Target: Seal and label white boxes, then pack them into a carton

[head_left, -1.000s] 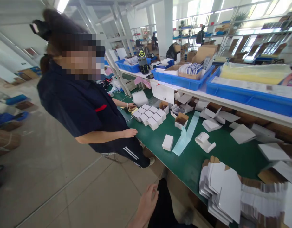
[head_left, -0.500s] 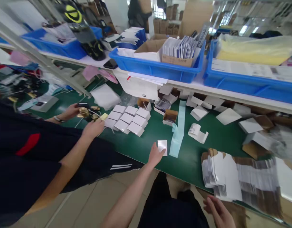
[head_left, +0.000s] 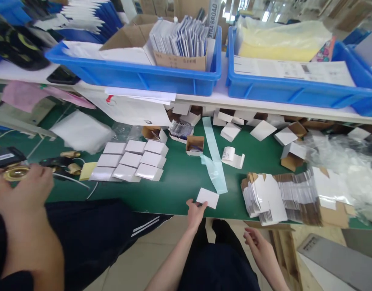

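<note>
My left hand (head_left: 196, 213) grips the near left edge of a small white box or card (head_left: 208, 198) at the front edge of the green table. My right hand (head_left: 259, 246) hangs past the table edge, fingers loosely curled and apart, holding nothing. Beyond the white piece lies a pale blue strip (head_left: 215, 161), with a curled white label roll (head_left: 232, 157) beside it. To the right, a row of folded white cartons (head_left: 269, 194) rests on the table. Several closed white boxes (head_left: 129, 159) stand in rows at the left.
At far left another person's hand (head_left: 25, 188) holds a dark device and a gold part. Blue trays (head_left: 137, 76) line the shelf above the table. A small open box (head_left: 194, 144) and loose open cartons stand at the back. Plastic bags (head_left: 349, 173) lie at right.
The view has shifted right and closer to the table. The white piece under my left hand now lies turned sideways. The other person's hands have moved apart from the boxes, toward the left edge.
</note>
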A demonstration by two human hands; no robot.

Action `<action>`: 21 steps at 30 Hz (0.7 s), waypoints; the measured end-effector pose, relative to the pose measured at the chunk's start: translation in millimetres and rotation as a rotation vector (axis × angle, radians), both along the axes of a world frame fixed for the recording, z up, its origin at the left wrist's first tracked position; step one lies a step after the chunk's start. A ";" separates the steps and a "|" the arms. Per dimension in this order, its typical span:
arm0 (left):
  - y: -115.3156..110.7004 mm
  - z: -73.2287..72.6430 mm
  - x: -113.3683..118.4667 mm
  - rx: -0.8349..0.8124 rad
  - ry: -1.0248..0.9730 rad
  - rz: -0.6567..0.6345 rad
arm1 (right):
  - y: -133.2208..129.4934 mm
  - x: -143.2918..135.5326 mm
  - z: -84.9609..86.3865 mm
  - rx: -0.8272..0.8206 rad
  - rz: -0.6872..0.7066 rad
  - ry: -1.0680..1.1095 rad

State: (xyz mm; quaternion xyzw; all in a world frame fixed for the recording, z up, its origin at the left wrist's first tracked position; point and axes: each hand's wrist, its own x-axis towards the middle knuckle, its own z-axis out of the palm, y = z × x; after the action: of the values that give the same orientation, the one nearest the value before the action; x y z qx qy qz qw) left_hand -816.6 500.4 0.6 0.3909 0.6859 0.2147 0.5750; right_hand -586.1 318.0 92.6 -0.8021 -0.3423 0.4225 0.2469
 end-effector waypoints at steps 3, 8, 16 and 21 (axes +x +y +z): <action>14.3 0.8 -5.0 0.052 0.212 -0.140 | 22.0 -3.9 -2.4 -0.002 0.174 -0.132; 23.3 -2.0 15.7 0.016 0.393 -0.345 | 48.4 -9.9 -16.4 0.002 0.251 -0.146; -17.6 7.3 67.6 -0.011 0.442 -0.469 | 94.9 -15.8 -39.5 -0.110 0.083 -0.162; -24.0 23.2 84.8 0.012 0.433 -0.440 | 120.4 -5.5 -13.7 -0.105 0.032 -0.151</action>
State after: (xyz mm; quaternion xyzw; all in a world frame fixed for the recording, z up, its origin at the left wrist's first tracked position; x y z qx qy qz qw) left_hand -731.8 476.4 23.8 0.5701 0.6900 0.0006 0.4459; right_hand -591.6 438.4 78.9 -0.8380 -0.3500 0.3820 0.1712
